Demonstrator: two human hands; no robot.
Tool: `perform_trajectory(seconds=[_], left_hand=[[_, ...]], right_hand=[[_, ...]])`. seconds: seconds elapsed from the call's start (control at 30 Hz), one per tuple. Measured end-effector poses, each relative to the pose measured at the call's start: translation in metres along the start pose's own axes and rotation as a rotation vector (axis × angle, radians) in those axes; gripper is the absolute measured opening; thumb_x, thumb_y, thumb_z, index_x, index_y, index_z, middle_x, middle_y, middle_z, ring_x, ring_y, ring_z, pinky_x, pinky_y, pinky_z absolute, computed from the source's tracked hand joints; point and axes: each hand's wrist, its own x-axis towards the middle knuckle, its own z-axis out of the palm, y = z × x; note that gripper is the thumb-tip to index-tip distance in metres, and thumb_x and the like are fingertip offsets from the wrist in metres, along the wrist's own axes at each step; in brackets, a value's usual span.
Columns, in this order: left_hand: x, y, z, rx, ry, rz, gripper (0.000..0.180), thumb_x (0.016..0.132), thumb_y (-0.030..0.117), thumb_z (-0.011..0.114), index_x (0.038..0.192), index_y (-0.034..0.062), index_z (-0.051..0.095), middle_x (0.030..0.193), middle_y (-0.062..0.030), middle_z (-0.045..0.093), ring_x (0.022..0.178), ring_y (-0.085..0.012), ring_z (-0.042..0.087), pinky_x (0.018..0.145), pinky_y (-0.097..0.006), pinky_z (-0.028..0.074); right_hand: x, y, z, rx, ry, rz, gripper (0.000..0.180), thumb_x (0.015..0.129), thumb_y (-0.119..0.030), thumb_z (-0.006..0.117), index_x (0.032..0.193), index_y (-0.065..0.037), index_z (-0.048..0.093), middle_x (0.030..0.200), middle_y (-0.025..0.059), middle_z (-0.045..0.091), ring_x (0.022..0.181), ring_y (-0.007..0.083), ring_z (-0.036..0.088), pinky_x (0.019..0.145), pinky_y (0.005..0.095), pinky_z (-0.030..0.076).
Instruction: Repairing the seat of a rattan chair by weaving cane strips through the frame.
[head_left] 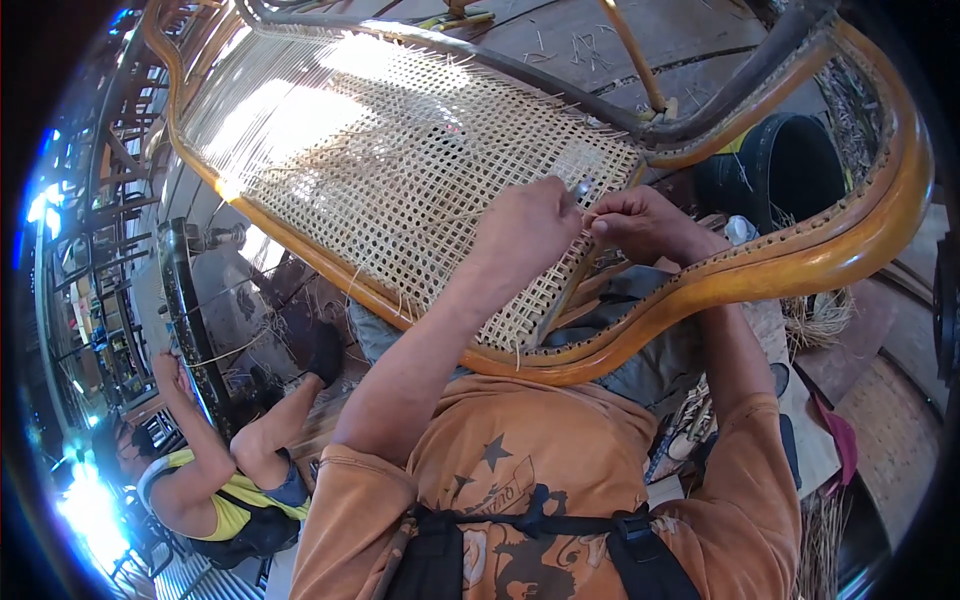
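A curved, varnished wooden chair frame [840, 262] lies across my lap, with a woven cane panel [400, 200] stretched inside it. My left hand [530, 225] is closed just above the panel's right end, its back toward me. What it holds is hidden; a small shiny metal piece [583, 187] shows beside its knuckles. Facing it, my right hand [645, 222] pinches a thin pale strand at the fingertips, close to the left fingers. Loose cane ends stick up along the panel's edges. Small holes run along the frame's inner edge on the right.
A dark bucket [800, 170] stands behind the frame's right curve. Bundles of cane strands [820, 318] lie at the right. A co-worker [215, 490] in a yellow top sits at the lower left, hand on a dark pole-like piece [190, 320]. Cane scraps litter the floor.
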Motion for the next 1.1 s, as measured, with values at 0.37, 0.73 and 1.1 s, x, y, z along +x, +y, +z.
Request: perform_trajectory(seconds=[0.37,0.73,1.1], left_hand=[[-0.016,-0.029,-0.002,0.413,-0.546,-0.047,0.033,0.086,0.026,0.046,0.091,-0.0037,0.058,0.08,-0.0197,0.064,0.078,-0.0353,0.063,0.074,-0.044,0.048],[0.012,-0.038,0.024,0.359,-0.906,0.269,0.026,0.087,0.013,0.041,0.078,-0.006,0.056,0.063,-0.0109,0.061,0.051,-0.0212,0.061,0.051,-0.033,0.05],[0.014,-0.021,0.023,-0.072,-0.913,-0.416,0.02,0.086,0.008,0.046,0.078,-0.0075,0.056,0.062,-0.0115,0.059,0.044,-0.0193,0.058,0.038,-0.03,0.046]], right_hand=[[0.002,-0.016,0.001,-0.707,-0.05,0.292,0.018,0.09,-0.017,0.051,0.082,-0.003,0.059,0.06,0.0014,0.052,0.054,0.0099,0.046,0.05,0.0267,0.038],[0.011,-0.018,0.0,-0.884,0.074,0.254,0.012,0.075,-0.01,0.054,0.078,-0.001,0.061,0.058,0.0079,0.054,0.052,0.0147,0.048,0.051,0.0309,0.042],[0.02,-0.023,-0.002,-1.018,-0.065,0.227,0.012,0.074,-0.011,0.055,0.079,-0.002,0.062,0.066,0.0141,0.059,0.059,0.0227,0.055,0.059,0.0342,0.045]])
